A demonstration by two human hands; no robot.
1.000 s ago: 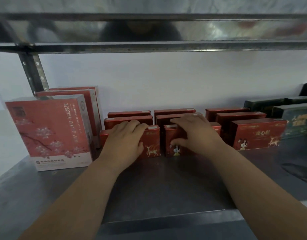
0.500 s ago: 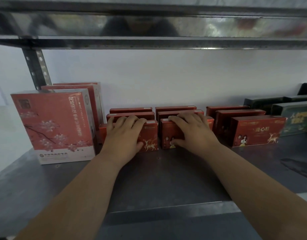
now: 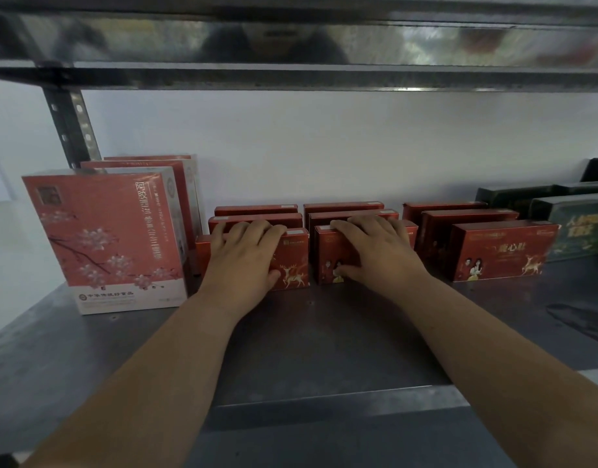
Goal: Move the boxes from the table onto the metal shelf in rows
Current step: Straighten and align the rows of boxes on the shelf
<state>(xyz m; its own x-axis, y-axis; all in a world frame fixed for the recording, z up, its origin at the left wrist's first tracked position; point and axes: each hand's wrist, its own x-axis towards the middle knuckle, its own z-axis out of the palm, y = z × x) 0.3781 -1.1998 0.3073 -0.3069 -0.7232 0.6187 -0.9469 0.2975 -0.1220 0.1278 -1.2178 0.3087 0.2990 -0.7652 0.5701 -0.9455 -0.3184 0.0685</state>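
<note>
Several small dark-red boxes stand upright in three rows on the metal shelf (image 3: 324,336). My left hand (image 3: 243,261) grips the front box of the left row (image 3: 292,261), fingers over its top edge and thumb on its face. My right hand (image 3: 375,255) holds the front box of the middle row (image 3: 328,258) in the same way. The right row's front box (image 3: 500,251) stands free, with a deer and two figures printed on it. Further red boxes (image 3: 341,208) stand behind each front one.
Tall pink boxes with blossom print (image 3: 105,241) stand at the left by the perforated shelf post (image 3: 73,126). Dark green boxes (image 3: 577,224) line the right end. An upper shelf (image 3: 290,76) hangs close overhead. A white wall backs the shelf.
Both hands have pushed their front boxes back against the rows behind, closing the gaps. The view has shifted slightly closer and lower.
</note>
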